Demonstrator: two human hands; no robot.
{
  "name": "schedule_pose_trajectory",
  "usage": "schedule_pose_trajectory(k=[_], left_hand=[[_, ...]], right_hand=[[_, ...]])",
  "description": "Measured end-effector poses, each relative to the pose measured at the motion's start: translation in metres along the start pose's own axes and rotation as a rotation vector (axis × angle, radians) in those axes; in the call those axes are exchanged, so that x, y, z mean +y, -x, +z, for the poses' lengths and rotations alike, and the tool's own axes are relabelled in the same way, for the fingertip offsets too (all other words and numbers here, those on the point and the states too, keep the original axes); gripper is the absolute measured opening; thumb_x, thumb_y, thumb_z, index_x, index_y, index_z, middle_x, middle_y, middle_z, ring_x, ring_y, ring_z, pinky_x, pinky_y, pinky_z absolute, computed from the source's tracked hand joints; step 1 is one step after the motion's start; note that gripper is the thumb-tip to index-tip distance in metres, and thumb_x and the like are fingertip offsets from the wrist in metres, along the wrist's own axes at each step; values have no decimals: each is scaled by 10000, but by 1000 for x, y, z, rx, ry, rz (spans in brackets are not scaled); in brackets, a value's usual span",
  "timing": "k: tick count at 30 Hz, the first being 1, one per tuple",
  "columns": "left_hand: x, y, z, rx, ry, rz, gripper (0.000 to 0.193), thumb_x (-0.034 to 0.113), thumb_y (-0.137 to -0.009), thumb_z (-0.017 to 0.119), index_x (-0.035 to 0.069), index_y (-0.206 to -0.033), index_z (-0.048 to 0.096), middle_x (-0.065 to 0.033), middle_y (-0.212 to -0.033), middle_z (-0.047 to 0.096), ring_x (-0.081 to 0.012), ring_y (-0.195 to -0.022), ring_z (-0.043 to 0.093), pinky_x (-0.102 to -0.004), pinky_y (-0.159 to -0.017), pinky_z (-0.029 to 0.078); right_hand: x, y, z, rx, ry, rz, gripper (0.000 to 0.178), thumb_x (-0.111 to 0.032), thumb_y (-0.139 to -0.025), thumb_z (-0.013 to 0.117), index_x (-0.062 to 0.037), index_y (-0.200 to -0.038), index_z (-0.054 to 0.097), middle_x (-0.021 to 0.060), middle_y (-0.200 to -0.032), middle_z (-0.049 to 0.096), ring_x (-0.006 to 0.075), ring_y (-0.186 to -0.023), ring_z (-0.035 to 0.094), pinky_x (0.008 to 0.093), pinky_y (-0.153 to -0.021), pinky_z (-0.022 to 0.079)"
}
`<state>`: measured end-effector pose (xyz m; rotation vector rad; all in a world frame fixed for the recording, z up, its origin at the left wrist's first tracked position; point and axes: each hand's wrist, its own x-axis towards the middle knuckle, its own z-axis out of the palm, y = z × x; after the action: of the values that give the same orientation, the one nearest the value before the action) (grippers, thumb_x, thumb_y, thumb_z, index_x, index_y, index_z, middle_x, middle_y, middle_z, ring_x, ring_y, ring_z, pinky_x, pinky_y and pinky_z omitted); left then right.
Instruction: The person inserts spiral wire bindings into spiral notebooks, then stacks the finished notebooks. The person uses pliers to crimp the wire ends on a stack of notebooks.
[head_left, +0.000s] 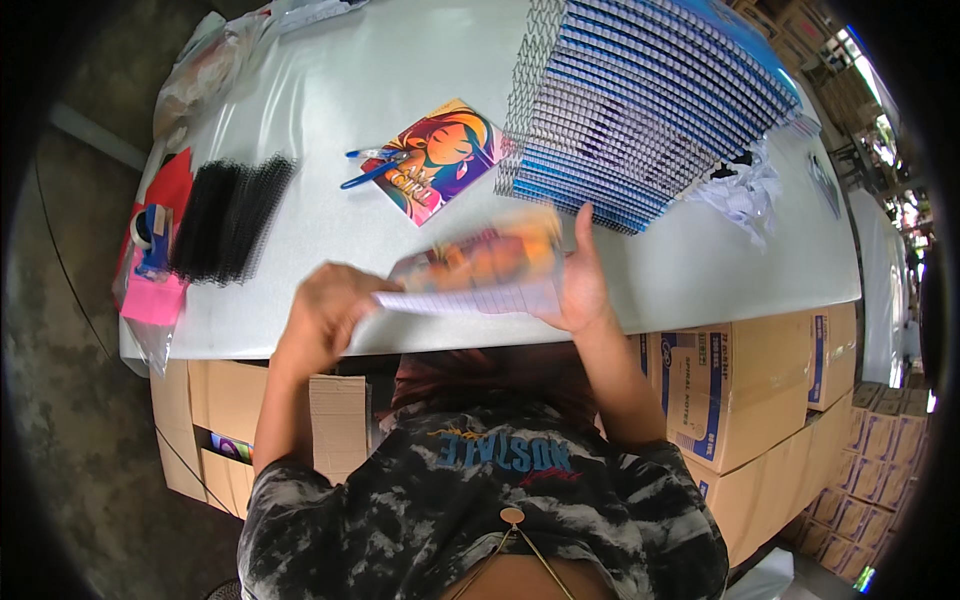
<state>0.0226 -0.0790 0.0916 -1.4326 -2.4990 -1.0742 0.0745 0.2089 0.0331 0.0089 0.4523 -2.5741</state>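
Above the table's near edge I hold a notebook [485, 270] with an orange and dark picture cover and ruled white pages, smeared by motion. My left hand [332, 305] is closed on its left end, the fingertips at the pages. At the right end, my right hand [582, 285] supports it against the palm with the thumb raised; its other fingers are mostly hidden behind the notebook. Just beyond lies a colourful booklet [455, 150] with a drawn figure on its cover. A blue-handled hand tool [375, 170] rests on the booklet's left side.
Black spiral coils [230, 220] lie on the white table [330, 90] at left, beside a blue tape dispenser [155, 243] and pink sheets [155, 300]. Rows of spiral-bound notebooks [650, 110] cover the far right, with crumpled white paper [740, 195] beside them. Cardboard boxes [750, 380] stand below.
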Motion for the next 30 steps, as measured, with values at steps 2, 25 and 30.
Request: schedule_pose_trajectory(k=[2,25,30], left_hand=[[25,4,8,-148,-87,23,165,248,-815,590,126,-903,657,6,-922,669,-213,-943,604,-352,-835,428],[-82,1,86,125,-36,-275,237,-107,-694,511,19,-881,584,-134,-919,619,-276,-842,609,-352,-748,476],[-161,44,-7,249,-1093,-834,249,282,-808,566,100,-976,586,-108,-985,596,-305,-888,581,-446,-759,445]], right_hand=[[-3,6,3,224,135,5,596,-453,-908,437,47,-1233,446,209,-1191,530,292,-1100,532,400,-936,426],[-3,17,-23,251,1329,-592,181,-25,-803,640,6,-981,654,62,-899,676,116,-793,596,242,-733,482],[-2,10,-25,169,1338,-700,187,-21,-811,627,13,-994,647,71,-910,675,115,-791,593,241,-730,481]])
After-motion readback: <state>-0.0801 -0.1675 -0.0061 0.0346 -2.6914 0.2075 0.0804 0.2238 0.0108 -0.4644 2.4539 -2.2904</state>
